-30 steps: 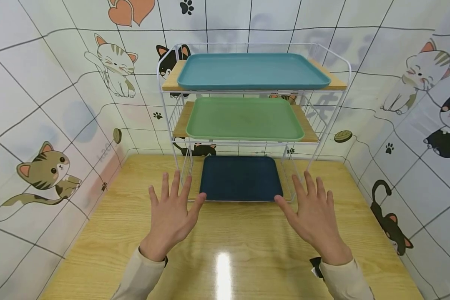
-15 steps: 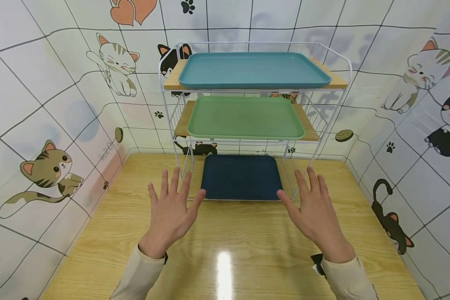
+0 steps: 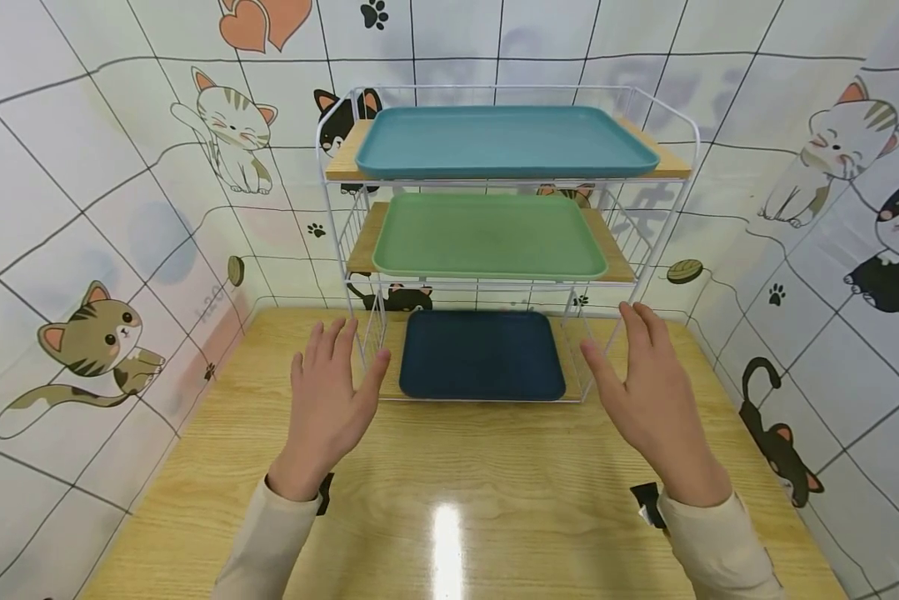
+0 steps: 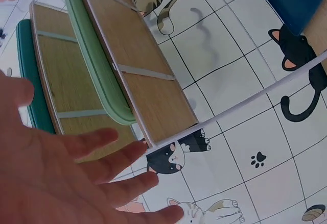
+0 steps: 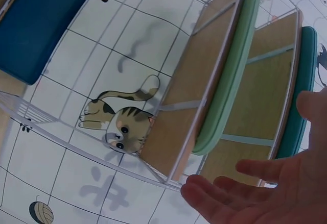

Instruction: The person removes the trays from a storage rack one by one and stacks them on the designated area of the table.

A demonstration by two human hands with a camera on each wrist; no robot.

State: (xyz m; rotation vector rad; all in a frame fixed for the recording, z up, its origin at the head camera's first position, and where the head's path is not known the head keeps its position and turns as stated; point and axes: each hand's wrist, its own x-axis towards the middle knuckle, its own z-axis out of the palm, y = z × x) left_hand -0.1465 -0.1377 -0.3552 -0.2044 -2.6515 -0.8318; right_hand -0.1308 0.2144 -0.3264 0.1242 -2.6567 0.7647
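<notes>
Both hands hover in front of a white wire rack [image 3: 651, 267] with three wooden shelves. My left hand [image 3: 325, 408] is raised at the rack's lower left, fingers straight and thumb spread, holding nothing. At the lower right my right hand [image 3: 655, 408] is likewise raised, thumb apart, with nothing in it. A blue tray [image 3: 505, 142] lies on the top shelf, a green tray [image 3: 490, 236] on the middle one. On the bottom shelf, between the hands, lies a dark navy tray [image 3: 482, 356]. In the wrist views, neither hand touches a tray.
The rack stands on a light wooden table [image 3: 389, 517] that shows a bright glare spot. Behind and on both sides rise white walls [image 3: 52, 192] with a grid and cartoon cats. A dark strap [image 3: 647, 502] shows at the right cuff.
The hands have moved apart, left hand slightly leftward and right hand rightward. Both have turned so their fingers lie closer together. Rack and trays stay in place.
</notes>
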